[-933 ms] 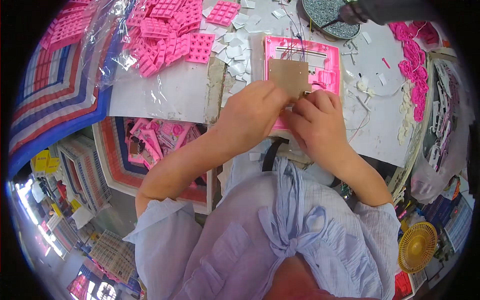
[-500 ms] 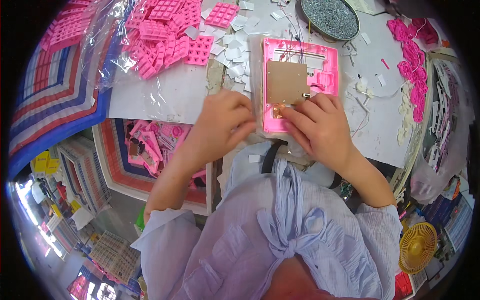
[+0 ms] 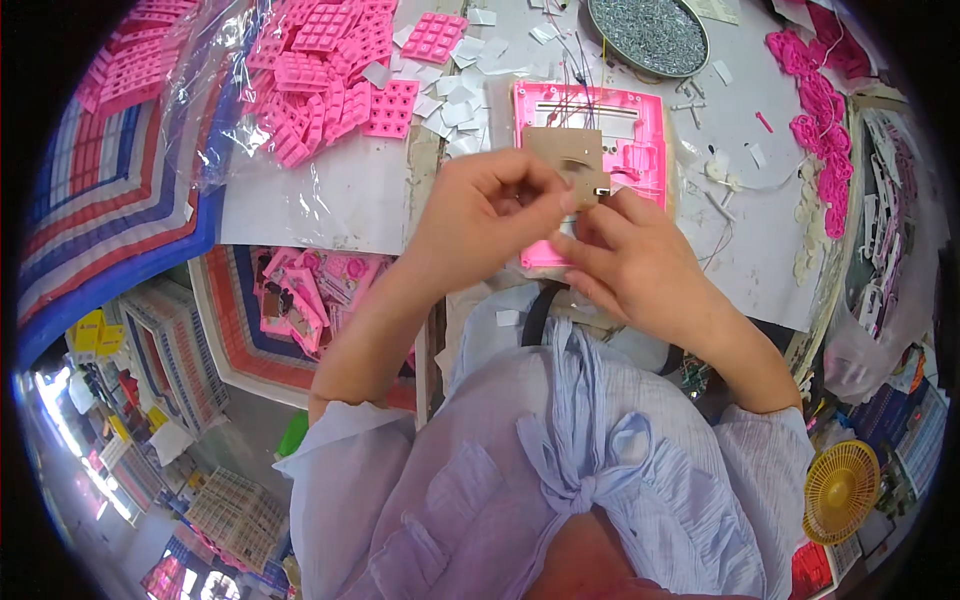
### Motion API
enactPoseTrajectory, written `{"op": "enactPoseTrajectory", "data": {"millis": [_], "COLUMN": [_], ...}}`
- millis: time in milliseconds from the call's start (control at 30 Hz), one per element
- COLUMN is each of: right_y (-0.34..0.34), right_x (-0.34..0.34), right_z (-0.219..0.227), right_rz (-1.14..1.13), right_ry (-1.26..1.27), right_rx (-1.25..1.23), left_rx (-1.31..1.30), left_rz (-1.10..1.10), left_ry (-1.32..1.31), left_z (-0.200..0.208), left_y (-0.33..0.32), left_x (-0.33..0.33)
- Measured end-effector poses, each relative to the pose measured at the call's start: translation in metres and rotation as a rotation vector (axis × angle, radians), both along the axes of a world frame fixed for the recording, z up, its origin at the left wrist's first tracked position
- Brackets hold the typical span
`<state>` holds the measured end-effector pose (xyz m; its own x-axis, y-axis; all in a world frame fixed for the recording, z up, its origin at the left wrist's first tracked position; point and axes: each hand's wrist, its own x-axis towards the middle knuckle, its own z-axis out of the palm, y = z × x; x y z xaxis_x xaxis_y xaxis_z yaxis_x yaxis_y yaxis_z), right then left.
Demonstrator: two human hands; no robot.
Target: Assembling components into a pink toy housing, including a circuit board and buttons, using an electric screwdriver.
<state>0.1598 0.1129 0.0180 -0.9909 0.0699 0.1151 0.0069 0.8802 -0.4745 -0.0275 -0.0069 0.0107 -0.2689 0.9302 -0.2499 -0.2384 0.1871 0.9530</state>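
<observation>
A pink plastic case (image 3: 649, 130) lies on the worktable in front of me. A brown circuit board (image 3: 552, 143) with a small switch at its lower right sits in the case, and thin wires run from behind it. My left hand (image 3: 492, 212) hangs over the board's lower left part, thumb and fingertips pinched together; whatever they hold is too small to name. At the board's lower right corner, the curled fingers of my right hand (image 3: 648, 262) meet close to the left fingertips. My fingers hide what lies between them.
Pink keypad pieces (image 3: 330, 75) are heaped at the far left, beside scattered white paper squares (image 3: 455, 100). A round dish of small metal screws (image 3: 650, 35) stands beyond the case. Pink cord bundles (image 3: 835, 165) line the right edge. Below left, an open drawer (image 3: 235, 335) holds pink parts.
My left hand has moved right, from beside the case to over the board, its fingertips now meeting my right hand's. My right hand stays at the board's lower corner, fingers more curled.
</observation>
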Motion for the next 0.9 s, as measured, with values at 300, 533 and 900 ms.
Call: {"op": "enactPoseTrajectory", "data": {"millis": [300, 533, 900], "right_y": [0.016, 0.028, -0.034], "right_x": [0.020, 0.035, 0.055], "right_z": [0.020, 0.008, -0.005], "right_rz": [-0.522, -0.279, -0.308], "right_ry": [0.214, 0.125, 0.168], "right_rx": [-0.872, -0.637, -0.227], "left_rx": [0.269, 0.194, 0.636], "left_rz": [-0.219, -0.324, -0.695], "left_ry": [0.723, 0.631, 1.321], "left_z": [0.017, 0.018, -0.007], "left_y": [0.007, 0.011, 0.075], "left_x": [0.029, 0.031, 0.040]}}
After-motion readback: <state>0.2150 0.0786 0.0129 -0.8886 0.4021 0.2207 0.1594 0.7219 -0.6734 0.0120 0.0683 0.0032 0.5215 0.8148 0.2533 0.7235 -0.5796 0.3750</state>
